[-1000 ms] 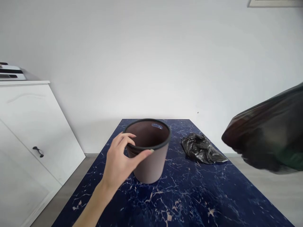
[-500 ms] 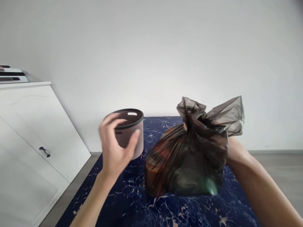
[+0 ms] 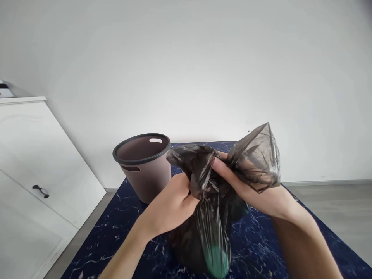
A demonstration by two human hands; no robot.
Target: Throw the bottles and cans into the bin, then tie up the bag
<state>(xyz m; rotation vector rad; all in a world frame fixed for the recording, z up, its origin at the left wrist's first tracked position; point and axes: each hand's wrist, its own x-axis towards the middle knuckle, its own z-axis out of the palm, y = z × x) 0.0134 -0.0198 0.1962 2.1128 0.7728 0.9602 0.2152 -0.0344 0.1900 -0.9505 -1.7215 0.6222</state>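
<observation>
A full dark plastic bag (image 3: pixel 212 228) rests on the blue marbled table (image 3: pixel 139 240) in front of me. My left hand (image 3: pixel 171 205) grips the left flap of the bag's loose top. My right hand (image 3: pixel 255 193) grips the right flap, which fans out above my fingers. Something green shows through the plastic near the bag's bottom. An open brown bin (image 3: pixel 143 164) with a dark rim stands on the table's far left, just beyond my left hand and apart from it.
A white cabinet (image 3: pixel 35 178) with a dark handle stands at the left beside the table. A plain white wall rises behind. Grey floor shows at the right of the table.
The bag came in from the right and now sits before me. My left hand left the bin and took hold of the bag's top. The view shifted right.
</observation>
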